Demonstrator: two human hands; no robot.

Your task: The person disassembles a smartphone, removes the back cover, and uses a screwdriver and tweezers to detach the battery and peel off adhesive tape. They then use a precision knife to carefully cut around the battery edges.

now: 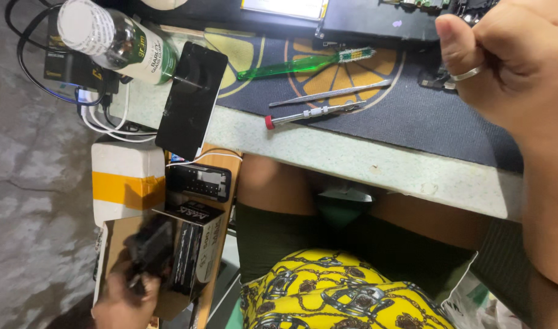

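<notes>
At lower left, the left hand [123, 298] reaches into an open black box [181, 250] beside the table [364, 161], its grip closed around a blurred dark item I cannot identify. Further right, a dark phone [190, 100], a red-tipped screwdriver [312, 113] and a green toothbrush [306, 62] lie on the table. At upper right, the right hand [510, 67] is curled into a loose fist, thumb up, holding nothing visible.
</notes>
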